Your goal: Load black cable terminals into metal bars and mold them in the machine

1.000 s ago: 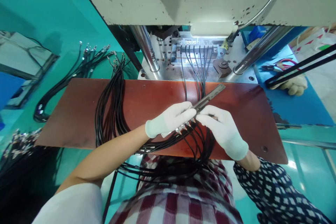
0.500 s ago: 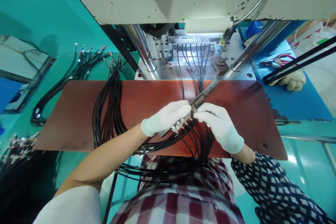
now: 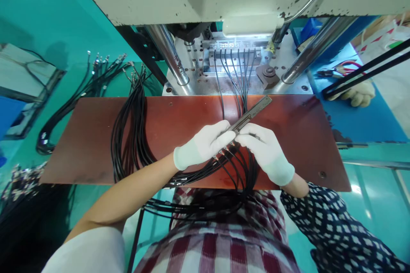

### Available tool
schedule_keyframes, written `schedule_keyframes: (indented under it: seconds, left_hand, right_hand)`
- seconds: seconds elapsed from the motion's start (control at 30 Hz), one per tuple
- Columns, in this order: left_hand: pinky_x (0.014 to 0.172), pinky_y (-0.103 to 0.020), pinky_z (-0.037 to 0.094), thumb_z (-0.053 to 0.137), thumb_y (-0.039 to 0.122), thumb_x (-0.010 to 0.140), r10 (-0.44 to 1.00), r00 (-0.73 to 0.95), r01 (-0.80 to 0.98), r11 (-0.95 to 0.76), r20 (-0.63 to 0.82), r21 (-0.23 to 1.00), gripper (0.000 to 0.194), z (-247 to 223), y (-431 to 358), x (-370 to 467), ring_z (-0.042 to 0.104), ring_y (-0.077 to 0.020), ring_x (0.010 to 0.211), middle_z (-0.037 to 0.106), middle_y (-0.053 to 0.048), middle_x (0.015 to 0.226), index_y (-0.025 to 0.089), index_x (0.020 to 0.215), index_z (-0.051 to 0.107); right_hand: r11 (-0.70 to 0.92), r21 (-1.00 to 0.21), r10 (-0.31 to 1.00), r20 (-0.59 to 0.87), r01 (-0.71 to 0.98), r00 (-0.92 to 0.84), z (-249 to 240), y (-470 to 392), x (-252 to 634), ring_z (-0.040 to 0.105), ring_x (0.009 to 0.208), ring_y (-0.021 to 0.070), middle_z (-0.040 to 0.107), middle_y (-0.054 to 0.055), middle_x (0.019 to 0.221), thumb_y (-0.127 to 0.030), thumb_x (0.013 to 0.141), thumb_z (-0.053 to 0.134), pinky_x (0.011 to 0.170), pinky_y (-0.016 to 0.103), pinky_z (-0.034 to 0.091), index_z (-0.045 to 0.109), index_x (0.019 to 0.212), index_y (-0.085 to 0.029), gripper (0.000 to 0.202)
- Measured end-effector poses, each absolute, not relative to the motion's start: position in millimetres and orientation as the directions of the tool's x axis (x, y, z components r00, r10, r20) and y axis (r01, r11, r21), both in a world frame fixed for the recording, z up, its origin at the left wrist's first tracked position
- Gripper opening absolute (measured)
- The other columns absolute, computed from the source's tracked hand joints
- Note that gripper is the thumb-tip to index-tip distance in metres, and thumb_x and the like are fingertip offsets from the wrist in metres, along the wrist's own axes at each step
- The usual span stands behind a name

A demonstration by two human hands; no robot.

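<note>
A long narrow metal bar (image 3: pixel 253 113) lies slanted over the reddish-brown board (image 3: pixel 294 136). My left hand (image 3: pixel 206 143), in a white glove, is closed round its lower part, thumb on top. Against the bar's near edge, the gloved fingers of my right hand (image 3: pixel 264 147) are pinched together; what they hold is hidden. Small metal cable ends (image 3: pixel 225 149) stick out below the bar between my hands, with black cables (image 3: pixel 251 175) running from them toward my lap.
Ahead stands a press with steel columns (image 3: pixel 168 53) and a lit metal fixture (image 3: pixel 235 66) holding several cable ends. A cable bundle (image 3: pixel 137 123) hangs over the board's left part. Pliers (image 3: pixel 329 72) and a glove (image 3: pixel 360 94) lie on the blue surface at right.
My left hand has turned a little and its thumb now covers more of the bar and the cable ends. The bar is tilted differently. The view has shifted slightly.
</note>
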State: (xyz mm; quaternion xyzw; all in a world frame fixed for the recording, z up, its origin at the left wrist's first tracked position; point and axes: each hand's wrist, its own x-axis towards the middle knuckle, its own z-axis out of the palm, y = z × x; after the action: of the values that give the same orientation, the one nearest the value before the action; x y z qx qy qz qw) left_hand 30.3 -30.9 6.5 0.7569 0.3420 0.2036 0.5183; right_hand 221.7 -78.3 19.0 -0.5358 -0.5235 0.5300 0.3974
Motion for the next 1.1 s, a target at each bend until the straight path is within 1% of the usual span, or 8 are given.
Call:
schedule_keyframes:
  seconds: [0.13,0.27,0.5,0.67,0.77,0.83,1.0,1.1]
  left_hand:
    - [0.057,-0.024,0.036,0.041,0.051,0.102,0.725,0.681,0.221,-0.07,-0.103,0.973,0.041,7,-29,30,0.042,-0.0089,0.06,0.046,0.004,0.068,0.016,0.082,0.049]
    - [0.052,-0.022,0.037,0.044,0.055,0.1,0.724,0.675,0.165,0.043,-0.145,0.985,0.045,7,-28,28,0.044,-0.0084,0.057,0.047,0.003,0.065,0.015,0.081,0.049]
    - [0.047,-0.019,0.04,0.046,0.057,0.098,0.705,0.694,0.106,0.101,-0.147,0.989,0.048,6,-27,28,0.048,-0.0075,0.053,0.053,0.001,0.064,0.013,0.082,0.055]
    - [0.038,-0.02,0.04,0.047,0.061,0.096,0.613,0.765,0.071,0.227,-0.199,0.971,0.05,16,-25,24,0.049,-0.008,0.044,0.055,0.0,0.067,0.013,0.092,0.058]
    - [0.039,-0.019,0.043,0.05,0.059,0.096,0.58,0.795,0.083,0.188,-0.178,0.979,0.047,25,-24,21,0.05,-0.0078,0.046,0.055,0.0,0.069,0.012,0.093,0.058]
    - [0.041,-0.019,0.045,0.051,0.057,0.096,0.586,0.791,0.11,0.151,-0.178,0.982,0.045,27,-24,19,0.052,-0.0083,0.049,0.055,0.0,0.068,0.012,0.092,0.058]
    - [0.04,-0.02,0.043,0.048,0.057,0.098,0.577,0.786,0.148,0.17,-0.221,0.974,0.044,19,-25,18,0.05,-0.0081,0.046,0.053,0.001,0.065,0.013,0.091,0.055]
    - [0.04,-0.021,0.042,0.046,0.056,0.099,0.571,0.795,0.149,0.142,-0.204,0.979,0.045,15,-25,18,0.05,-0.0083,0.047,0.052,0.001,0.065,0.014,0.09,0.054]
  right_hand:
    - [-0.245,-0.96,0.922,-0.273,0.132,-0.275,14,-77,240,0.051,0.068,0.0135,0.065,0.003,0.083,-0.039,0.09,0.06,0.064,0.027,0.042,0.068,0.093,-0.018,0.023]
    - [-0.302,-0.953,0.927,-0.285,-0.035,-0.245,2,-86,263,0.058,0.071,0.0162,0.07,0.009,0.098,-0.055,0.094,0.051,0.065,0.029,0.045,0.065,0.122,-0.017,0.049]
    - [-0.311,-0.937,0.935,-0.332,0.159,-0.128,15,-104,251,0.057,0.076,0.0157,0.071,0.005,0.09,-0.037,0.085,0.067,0.071,0.028,0.046,0.073,0.098,-0.017,0.025]
    - [-0.324,-0.946,0.93,-0.318,0.002,-0.185,16,-103,244,0.043,0.061,0.0099,0.063,0.002,0.076,-0.04,0.09,0.065,0.056,0.025,0.036,0.07,0.088,-0.016,0.024]
    - [-0.262,-0.949,0.965,-0.257,-0.177,-0.053,18,-102,244,0.04,0.057,0.0091,0.066,0.003,0.081,-0.039,0.092,0.063,0.053,0.025,0.033,0.067,0.092,-0.018,0.021]
    - [-0.195,-0.961,0.978,-0.205,-0.197,0.03,23,-101,241,0.038,0.055,0.0087,0.066,0.003,0.079,-0.039,0.092,0.063,0.052,0.025,0.032,0.066,0.092,-0.019,0.021]
    - [-0.208,-0.973,0.976,-0.213,0.095,-0.046,37,-93,228,0.039,0.052,0.009,0.064,0.001,0.064,-0.035,0.09,0.064,0.051,0.026,0.031,0.067,0.076,-0.016,0.024]
    - [-0.176,-0.97,0.98,-0.189,0.169,-0.062,38,-88,225,0.041,0.052,0.0091,0.062,-0.001,0.061,-0.032,0.089,0.062,0.052,0.026,0.032,0.063,0.067,-0.017,0.027]
